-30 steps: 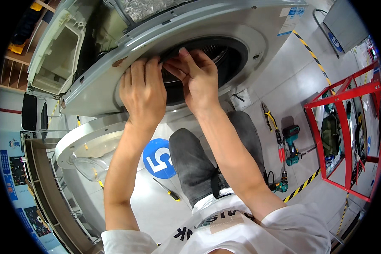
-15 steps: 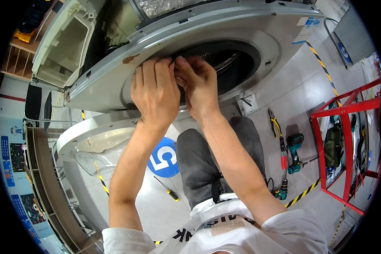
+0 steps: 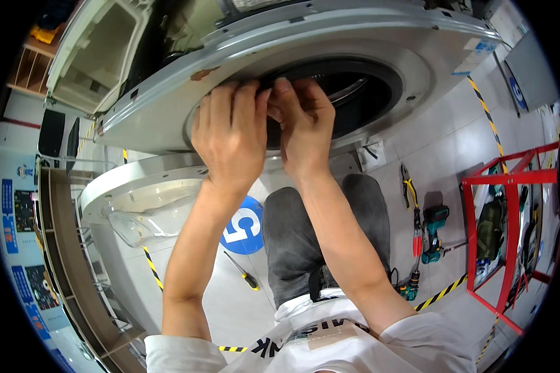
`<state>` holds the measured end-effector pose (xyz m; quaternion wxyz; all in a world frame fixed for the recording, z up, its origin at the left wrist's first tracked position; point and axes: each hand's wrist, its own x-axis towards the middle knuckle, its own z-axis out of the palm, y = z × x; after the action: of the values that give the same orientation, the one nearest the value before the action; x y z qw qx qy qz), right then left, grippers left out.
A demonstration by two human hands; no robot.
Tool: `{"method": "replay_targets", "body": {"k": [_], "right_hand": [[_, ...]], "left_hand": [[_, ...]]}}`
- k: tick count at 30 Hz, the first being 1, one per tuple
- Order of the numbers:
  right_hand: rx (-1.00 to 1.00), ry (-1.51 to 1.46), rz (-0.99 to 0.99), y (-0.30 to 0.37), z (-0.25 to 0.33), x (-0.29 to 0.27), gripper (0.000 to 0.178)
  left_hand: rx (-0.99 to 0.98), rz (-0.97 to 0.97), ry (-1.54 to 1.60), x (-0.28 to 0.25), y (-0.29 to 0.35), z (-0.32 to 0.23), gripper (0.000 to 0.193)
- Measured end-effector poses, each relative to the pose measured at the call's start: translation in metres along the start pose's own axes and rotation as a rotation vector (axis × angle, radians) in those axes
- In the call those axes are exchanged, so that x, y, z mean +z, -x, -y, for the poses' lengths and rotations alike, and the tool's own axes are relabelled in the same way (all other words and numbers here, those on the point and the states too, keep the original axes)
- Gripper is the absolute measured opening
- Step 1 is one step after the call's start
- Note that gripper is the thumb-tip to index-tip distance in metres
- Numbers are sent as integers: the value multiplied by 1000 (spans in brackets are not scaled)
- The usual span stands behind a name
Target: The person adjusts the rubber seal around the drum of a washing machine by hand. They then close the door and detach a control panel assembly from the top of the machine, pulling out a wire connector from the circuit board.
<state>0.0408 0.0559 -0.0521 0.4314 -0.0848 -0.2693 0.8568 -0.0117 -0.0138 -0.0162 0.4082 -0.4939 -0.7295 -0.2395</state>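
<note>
The black ring [image 3: 389, 90] around the washer's [image 3: 149, 118] round hole is at 12 o'clock. L hand [image 3: 230, 133] is on the ring's 9 o'clock side, fingers bent at the edge. R hand [image 3: 308, 127] is just beside it, thumb & fingers curled in close. Can't tell if either has hold of anything b/c the tips are partly hidden. Both hands block part of the ring. At 9, a big white round frame [image 3: 121, 178] w/ a clear bowl [image 3: 140, 229] is near the washer's front. Gray knees [image 3: 292, 224] are near the middle. Blue round sign [image 3: 242, 227] is on the floor [image 3: 442, 161] at 8, screwdriver [image 3: 249, 279] at 7. Yellow pliers [image 3: 411, 188] are at 3, red-handled tool [image 3: 417, 245] & green drill [image 3: 434, 217] btwn 3 & 4, 2nd drill [image 3: 410, 290] at 4 near stripy tape [image 3: 442, 292]. Red rack [image 3: 511, 217] w/ stuff is past the tools, approx 3. Floor's pale tile. Brown shelf [image 3: 63, 261] is at 8.
</note>
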Motion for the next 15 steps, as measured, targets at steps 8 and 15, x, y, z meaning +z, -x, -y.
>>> {"method": "replay_targets", "body": {"k": [8, 15], "right_hand": [[-28, 135, 113, -7, 4, -5, 10], [-191, 345, -49, 0, -10, 2, 12]], "left_hand": [[-138, 32, 33, -2, 7, -1, 13], [-146, -54, 79, 1, 11, 1, 15]]}}
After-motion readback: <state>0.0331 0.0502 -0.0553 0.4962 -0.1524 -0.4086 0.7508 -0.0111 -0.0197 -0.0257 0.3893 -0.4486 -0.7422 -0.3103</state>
